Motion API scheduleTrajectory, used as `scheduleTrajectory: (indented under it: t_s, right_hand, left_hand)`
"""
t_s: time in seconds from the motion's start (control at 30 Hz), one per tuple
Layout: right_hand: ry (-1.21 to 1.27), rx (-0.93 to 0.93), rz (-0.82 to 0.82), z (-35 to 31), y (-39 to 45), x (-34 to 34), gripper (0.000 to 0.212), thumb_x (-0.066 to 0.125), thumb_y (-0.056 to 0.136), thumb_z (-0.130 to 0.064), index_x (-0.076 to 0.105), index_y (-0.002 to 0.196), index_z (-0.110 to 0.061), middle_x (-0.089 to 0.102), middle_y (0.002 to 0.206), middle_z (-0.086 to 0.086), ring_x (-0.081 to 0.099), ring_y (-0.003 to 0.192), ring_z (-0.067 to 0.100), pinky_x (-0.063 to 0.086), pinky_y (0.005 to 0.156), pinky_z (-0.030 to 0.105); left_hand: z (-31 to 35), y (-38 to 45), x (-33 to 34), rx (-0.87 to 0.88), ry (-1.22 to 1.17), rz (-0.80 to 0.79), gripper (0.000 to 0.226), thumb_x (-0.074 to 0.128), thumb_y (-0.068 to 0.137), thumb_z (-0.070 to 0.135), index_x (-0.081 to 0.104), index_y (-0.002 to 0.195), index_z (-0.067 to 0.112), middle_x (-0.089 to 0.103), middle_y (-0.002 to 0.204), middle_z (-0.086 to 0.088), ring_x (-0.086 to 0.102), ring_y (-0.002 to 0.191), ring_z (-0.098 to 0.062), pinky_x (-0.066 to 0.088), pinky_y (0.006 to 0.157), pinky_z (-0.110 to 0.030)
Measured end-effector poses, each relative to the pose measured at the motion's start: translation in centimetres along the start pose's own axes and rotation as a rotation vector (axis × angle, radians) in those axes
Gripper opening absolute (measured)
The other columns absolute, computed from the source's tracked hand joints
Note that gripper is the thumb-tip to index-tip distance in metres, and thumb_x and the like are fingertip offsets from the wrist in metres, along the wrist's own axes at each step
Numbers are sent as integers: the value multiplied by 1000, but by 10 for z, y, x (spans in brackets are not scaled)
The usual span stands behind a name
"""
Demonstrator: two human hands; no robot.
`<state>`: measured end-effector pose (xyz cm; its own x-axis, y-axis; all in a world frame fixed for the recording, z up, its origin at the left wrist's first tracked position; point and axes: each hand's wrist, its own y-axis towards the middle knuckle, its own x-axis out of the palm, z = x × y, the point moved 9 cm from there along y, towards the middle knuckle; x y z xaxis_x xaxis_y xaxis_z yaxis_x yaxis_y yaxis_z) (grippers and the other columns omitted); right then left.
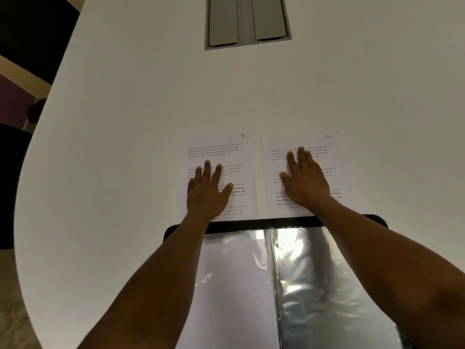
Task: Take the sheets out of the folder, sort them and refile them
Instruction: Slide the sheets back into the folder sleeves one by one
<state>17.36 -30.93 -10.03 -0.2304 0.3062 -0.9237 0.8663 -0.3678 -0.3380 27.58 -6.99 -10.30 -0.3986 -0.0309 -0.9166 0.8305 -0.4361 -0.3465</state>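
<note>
A: Where's it at?

B: Sorting, I'd say. Landmark = the open folder (289, 273) at the near desk (125, 122) edge. Just beyond its top edge, left side: the sheet marked 9 (221, 152), w/ the left hand (207, 192) flat on it, fingers (207, 170) straight and spread, pressing, gripping nothing.

A: And to the right?

B: Beyond the folder's right half, the sheet marked 10 (312, 157), just beside 9, narrow gap between. Right hand (305, 180) flat on it too, fingers straight, holding nothing.

A: Folder pockets?

B: The plastic sleeves look empty, tho glare makes it hard to tell.

A: Next?

B: Prob. stack 9 over 10 in order, then slide into the sleeves. Needs a pinch at an edge; thin paper, lies flat.
</note>
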Motion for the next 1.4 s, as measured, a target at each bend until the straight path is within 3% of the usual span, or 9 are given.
scheduleTrajectory:
  t_s: [0.27, 0.37, 0.47, 0.57, 0.7, 1.0, 1.17, 1.23, 1.4]
  right_hand:
    - [-10, 8, -9, 3, 44, -17, 68, 20, 103, -49, -8, 155, -16, -15, 161, 13, -11, 150, 28, 3, 122, 43]
    - [62, 6, 149, -12, 38, -36, 65, 33, 103, -42, 12, 155, -11, 7, 162, 15, 7, 150, 30, 13, 121, 43]
    - [289, -35, 335, -44, 15, -49, 53, 52, 97, -31, 40, 143, -8, 46, 142, 15, 42, 130, 30, 35, 108, 40]
    - [479, -16, 251, -72, 2, -34, 47, 62, 93, -26, 48, 133, -6, 58, 121, 15, 55, 111, 28, 46, 92, 38]
    - [446, 118, 129, -85, -4, -15, 40, 65, 91, -27, 50, 120, -4, 63, 108, 13, 62, 95, 27, 47, 72, 32]
    - [473, 377, -2, -90, 0, -7, 48, 70, 87, -22, 46, 124, -4, 58, 122, 13, 57, 111, 30, 51, 88, 39]
    - [445, 386, -3, -96, 3, -7, 55, 68, 88, -18, 39, 132, -1, 44, 133, 18, 51, 118, 31, 47, 96, 37]
    - [500, 387, 1, -96, 4, -4, 56, 69, 87, -16, 38, 131, -2, 47, 130, 17, 55, 115, 30, 48, 93, 36]
    - [653, 281, 79, -96, 7, -10, 18, 60, 94, -15, 56, 109, -5, 63, 98, 6, 64, 94, 22, 44, 70, 27]
  left_hand:
    - [13, 22, -4, -13, -32, 45, 71, 25, 96, 62, -1, 154, 31, -14, 161, -1, -10, 148, -24, -2, 119, -45]
    - [5, 19, -15, -69, -131, 152, 74, 39, 95, 59, 9, 154, 25, -2, 162, -4, 1, 149, -25, 4, 120, -42]
    - [-21, 3, -39, -239, -228, 345, 80, 56, 89, 53, 25, 150, 13, 25, 156, -13, 25, 143, -30, 18, 117, -41]
    - [-60, -21, -49, -513, -294, 395, 79, 70, 79, 51, 41, 137, 7, 45, 136, -17, 44, 124, -34, 39, 101, -45]
    - [-87, -32, -45, -741, -391, 287, 85, 78, 69, 55, 43, 128, 5, 44, 130, -17, 44, 120, -34, 44, 94, -47]
    - [-96, -8, -32, -689, -688, 91, 51, 85, 68, 38, 60, 96, 3, 67, 98, -13, 66, 81, -27, 57, 72, -36]
    - [-94, -5, -38, -704, -703, 111, 67, 90, 60, 33, 55, 109, 3, 65, 104, -13, 66, 89, -29, 58, 78, -43]
    - [-96, -7, -36, -710, -722, 108, 71, 91, 59, 31, 54, 112, 2, 65, 103, -12, 66, 88, -29, 59, 77, -43]
    - [-92, -3, -39, -633, -757, 123, 25, 77, 78, 21, 64, 91, 4, 70, 97, -14, 68, 82, -30, 59, 78, -44]
